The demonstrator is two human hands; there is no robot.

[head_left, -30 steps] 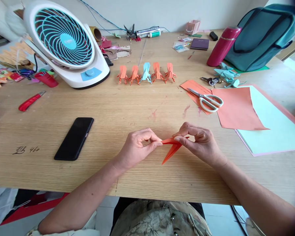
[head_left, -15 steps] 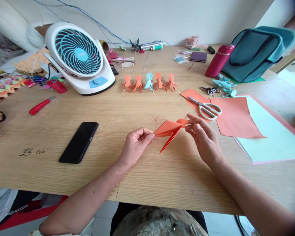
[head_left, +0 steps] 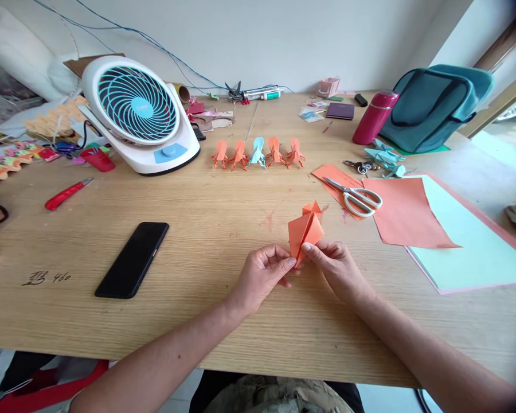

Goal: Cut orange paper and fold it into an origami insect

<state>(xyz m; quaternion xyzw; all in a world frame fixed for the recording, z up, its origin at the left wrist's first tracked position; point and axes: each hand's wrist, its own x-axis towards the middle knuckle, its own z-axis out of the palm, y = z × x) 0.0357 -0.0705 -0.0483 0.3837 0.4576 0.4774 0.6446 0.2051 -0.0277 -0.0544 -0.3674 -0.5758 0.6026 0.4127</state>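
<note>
An orange folded paper piece [head_left: 300, 232] is held just above the table, its narrow end toward me and a small flared fold at its far end. My left hand [head_left: 270, 272] pinches the lower left edge near the narrow tip. On the other side, my right hand [head_left: 336, 267] grips the right edge, thumb on the front face and fingers partly hidden behind. Beyond them stands a row of several folded paper figures [head_left: 258, 154], one light blue among orange ones. White-handled scissors [head_left: 356, 198] lie on orange paper to the right of my hands.
A black phone [head_left: 132, 259] and a red utility knife [head_left: 66, 195] lie at left, below a white fan [head_left: 137, 109]. Paper sheets [head_left: 456, 269], keys [head_left: 361, 166], teal paper figures [head_left: 384, 156], a magenta bottle [head_left: 375, 117] and a teal bag [head_left: 434, 109] are at right.
My right hand has closed on the folded paper. The paper has turned so its narrow end points toward me, and my left hand has shifted right and nearer.
</note>
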